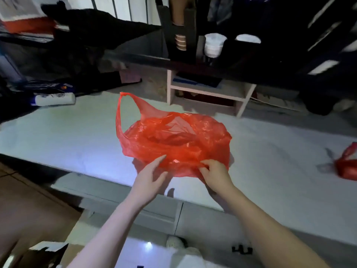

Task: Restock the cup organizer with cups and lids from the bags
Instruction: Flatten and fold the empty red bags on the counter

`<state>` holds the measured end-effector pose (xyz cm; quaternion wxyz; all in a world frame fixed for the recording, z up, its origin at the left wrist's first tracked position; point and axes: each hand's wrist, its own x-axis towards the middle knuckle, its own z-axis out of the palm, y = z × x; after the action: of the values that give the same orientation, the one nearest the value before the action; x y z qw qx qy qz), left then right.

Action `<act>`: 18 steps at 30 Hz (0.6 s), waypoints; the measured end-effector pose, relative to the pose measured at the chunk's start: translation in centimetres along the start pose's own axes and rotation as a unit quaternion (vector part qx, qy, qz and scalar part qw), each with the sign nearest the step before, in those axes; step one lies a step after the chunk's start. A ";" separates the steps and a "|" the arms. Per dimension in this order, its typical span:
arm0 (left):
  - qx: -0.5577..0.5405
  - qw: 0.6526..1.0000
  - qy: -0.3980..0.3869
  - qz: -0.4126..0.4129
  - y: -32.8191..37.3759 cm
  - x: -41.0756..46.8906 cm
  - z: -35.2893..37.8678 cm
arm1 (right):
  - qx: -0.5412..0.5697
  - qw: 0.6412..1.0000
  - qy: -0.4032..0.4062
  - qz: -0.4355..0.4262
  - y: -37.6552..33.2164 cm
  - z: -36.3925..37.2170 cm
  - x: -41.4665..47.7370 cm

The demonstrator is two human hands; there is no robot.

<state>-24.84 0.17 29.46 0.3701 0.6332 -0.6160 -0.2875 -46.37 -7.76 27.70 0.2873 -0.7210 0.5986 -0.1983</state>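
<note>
Red bag (173, 140) lies crumpled, mouth open, in the middle of the white bench (77, 136), one handle loop standing up at its far left. The right hand (215, 173) pinches its near edge; the left hand (152, 175) is open, straight fingertips touching the plastic just beside. Behind stands the dark cup organizer (190, 35) with brown cups (180, 42) and a white stack (213, 45). A second red bag (347, 167) sits far right

On table (67, 136): bag (173, 140) centre, second bag (347, 167) far right (cut by frame edge); cup organizer (193, 35) behind.
</note>
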 end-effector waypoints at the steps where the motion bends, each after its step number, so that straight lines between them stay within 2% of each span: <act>1: 0.011 0.999 -0.007 0.036 0.6 -0.3 0.8 | 0.034 0.999 0.022 0.032 0.2 -0.8 -1.4; 5: 0.102 0.977 -0.012 0.186 3.7 -1.2 4.1 | 0.089 0.987 0.079 0.108 1.4 -3.8 -6.0; 8: 0.042 0.970 0.000 0.241 5.6 -2.2 6.0 | 0.165 0.964 0.131 0.165 2.2 -6.0 -8.7; 10: 0.000 0.970 -0.020 0.241 6.6 -2.6 7.2 | 0.210 0.952 0.152 0.161 2.4 -7.3 -10.2; 12: -0.058 0.971 -0.091 0.213 7.6 -2.9 8.4 | 0.255 0.946 0.143 0.137 2.2 -8.1 -11.5; 15: -0.102 0.964 -0.189 0.159 8.8 -3.1 10.4 | 0.375 0.918 0.083 0.102 2.1 -8.6 -12.7; 18: -0.148 0.955 -0.221 0.133 10.1 -2.8 12.0 | 0.404 0.912 0.013 0.074 2.8 -8.8 -13.6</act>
<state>-40.63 1.95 30.81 0.3492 0.4045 -0.7112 -0.4568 -56.81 3.60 33.36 0.5605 -0.4943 0.5223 -0.4108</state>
